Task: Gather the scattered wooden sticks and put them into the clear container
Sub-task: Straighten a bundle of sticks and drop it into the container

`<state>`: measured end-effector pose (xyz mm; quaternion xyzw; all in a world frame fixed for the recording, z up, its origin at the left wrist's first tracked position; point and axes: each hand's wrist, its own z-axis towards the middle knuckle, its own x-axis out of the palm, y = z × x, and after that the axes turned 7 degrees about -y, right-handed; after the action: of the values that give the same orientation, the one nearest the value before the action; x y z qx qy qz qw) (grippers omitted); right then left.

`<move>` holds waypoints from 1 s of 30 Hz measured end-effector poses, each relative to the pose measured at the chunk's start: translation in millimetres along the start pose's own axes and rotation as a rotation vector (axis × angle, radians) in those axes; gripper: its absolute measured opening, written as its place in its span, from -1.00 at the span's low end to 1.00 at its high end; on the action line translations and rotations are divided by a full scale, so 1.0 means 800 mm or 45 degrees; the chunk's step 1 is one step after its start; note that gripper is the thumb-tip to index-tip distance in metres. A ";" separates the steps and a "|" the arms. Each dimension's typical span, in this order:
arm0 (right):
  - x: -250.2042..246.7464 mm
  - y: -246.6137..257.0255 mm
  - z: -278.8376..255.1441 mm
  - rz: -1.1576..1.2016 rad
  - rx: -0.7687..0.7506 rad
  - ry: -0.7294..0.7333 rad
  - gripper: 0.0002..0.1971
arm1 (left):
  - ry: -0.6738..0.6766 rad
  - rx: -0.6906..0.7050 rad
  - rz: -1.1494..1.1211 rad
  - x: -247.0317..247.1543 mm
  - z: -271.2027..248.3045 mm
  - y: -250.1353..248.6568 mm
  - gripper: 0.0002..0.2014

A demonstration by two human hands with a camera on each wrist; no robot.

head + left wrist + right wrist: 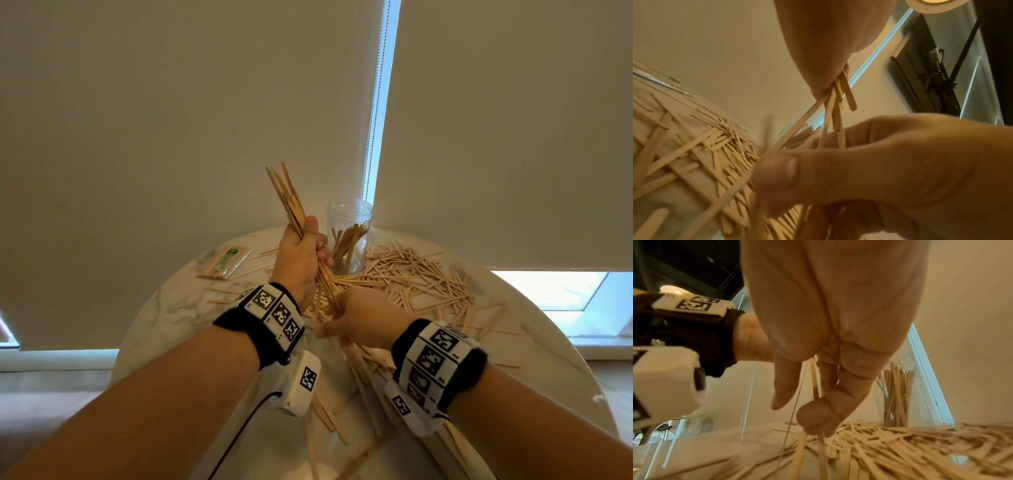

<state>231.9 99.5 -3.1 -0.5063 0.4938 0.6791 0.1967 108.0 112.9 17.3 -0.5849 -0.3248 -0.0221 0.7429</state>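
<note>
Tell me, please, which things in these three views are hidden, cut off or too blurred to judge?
- Right hand fingers, head view: turned away behind the hand's back, so its hold on the bundle of sticks is unclear.
- Clear container base, head view: hidden behind the left hand.
- Scattered sticks, right wrist view: too blurred to count.
- Table near edge, head view: covered by both forearms.

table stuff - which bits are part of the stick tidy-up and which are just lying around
Part of the job:
- bundle of sticks gripped by the left hand
- right hand pinching its lower ends
- scattered sticks
- clear container, some sticks inside

Just lying about:
- wrapped packet at the table edge
</note>
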 end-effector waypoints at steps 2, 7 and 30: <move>0.007 -0.004 0.003 0.109 0.021 0.002 -0.80 | 0.007 -0.040 -0.033 0.002 -0.004 0.001 -0.90; 0.004 -0.008 0.005 0.462 0.046 -0.056 -0.79 | -0.020 -0.038 -0.109 0.003 0.004 -0.019 -0.85; -0.032 -0.004 0.016 0.479 -0.008 -0.410 -0.75 | -0.179 0.076 0.169 -0.041 0.032 -0.054 -0.80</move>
<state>238.5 118.3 18.1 -0.2914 0.5396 0.7771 0.1415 52.3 110.8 39.9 -0.5829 -0.3372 0.0777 0.7352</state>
